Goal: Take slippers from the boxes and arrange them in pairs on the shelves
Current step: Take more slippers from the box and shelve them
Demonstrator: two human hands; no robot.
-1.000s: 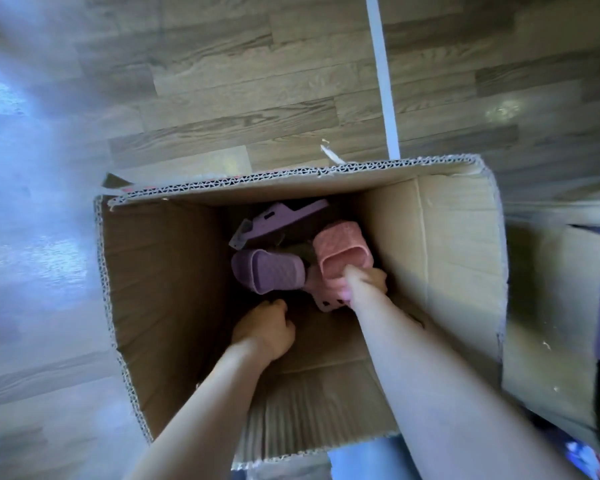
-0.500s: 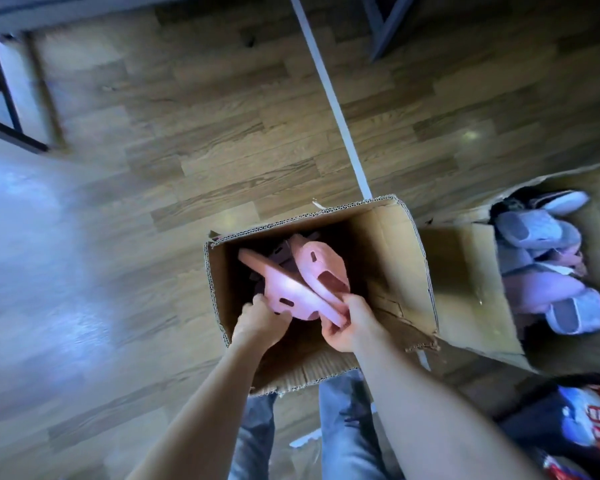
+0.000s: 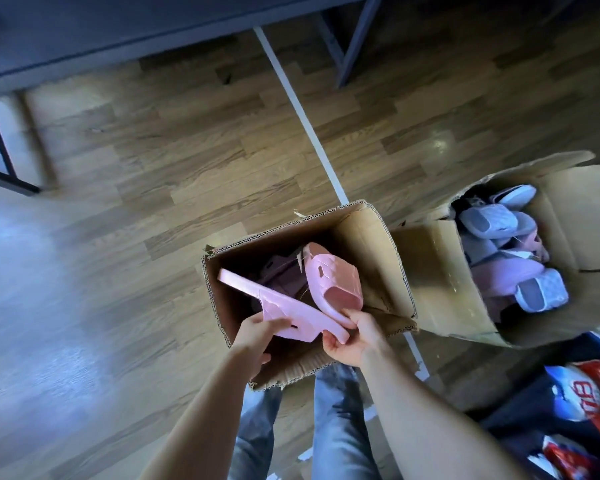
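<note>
Two pink slippers are lifted above an open cardboard box (image 3: 392,258) on the floor. My left hand (image 3: 257,336) grips the left pink slipper (image 3: 284,310), which lies on its side with its sole edge pointing up-left. My right hand (image 3: 354,337) pinches the toe end of the right pink slipper (image 3: 329,277), whose opening faces me. The two slippers touch near my hands. Purple slippers (image 3: 281,275) lie dim in the bottom of the box.
A second open box (image 3: 440,289) to the right holds several white, lilac and pink slippers (image 3: 510,244). A dark shelf unit (image 3: 84,39) with metal legs stands at the top. Colourful bags (image 3: 589,393) lie at lower right. White tape (image 3: 302,116) runs across the wood floor.
Both hands have lifted the pink pair up out of the box. The view has pulled back and up, bringing the second box and the shelf unit into sight.
</note>
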